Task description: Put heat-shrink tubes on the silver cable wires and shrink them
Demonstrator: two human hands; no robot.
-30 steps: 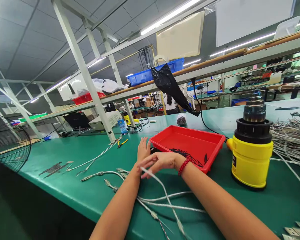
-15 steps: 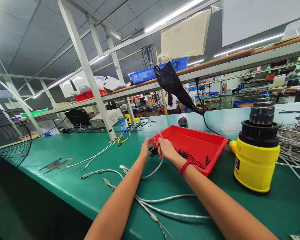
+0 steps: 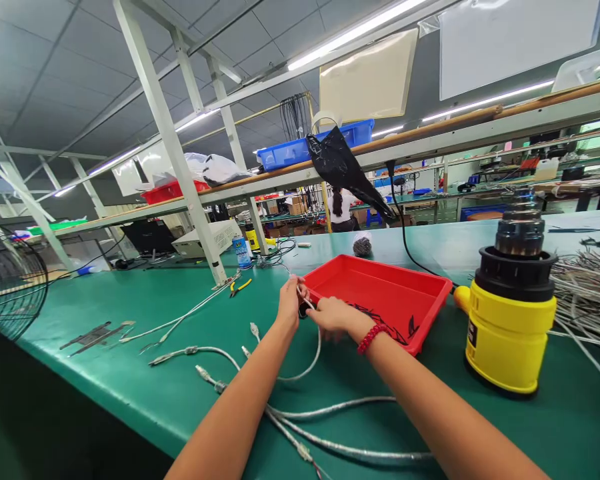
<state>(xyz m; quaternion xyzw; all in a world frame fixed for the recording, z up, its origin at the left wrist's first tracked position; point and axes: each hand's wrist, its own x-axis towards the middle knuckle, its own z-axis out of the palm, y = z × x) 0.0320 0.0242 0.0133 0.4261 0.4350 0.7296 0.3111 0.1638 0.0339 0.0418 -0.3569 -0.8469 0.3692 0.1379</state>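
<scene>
While the left hand (image 3: 291,300) pinches the white cable (image 3: 319,350) and the right hand (image 3: 333,315) is curled on it nearer by — both at the left of the red tray (image 3: 370,281) — the step seems to be fingering one end, calling for a steady, fine grip.

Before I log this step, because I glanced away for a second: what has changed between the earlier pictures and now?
The right hand has brought the white cable forward to the left hand, which was open with fingers outstretched and has now closed on the cable too. The red tray, yellow heat gun and yellow-handled pliers stayed put.
</scene>
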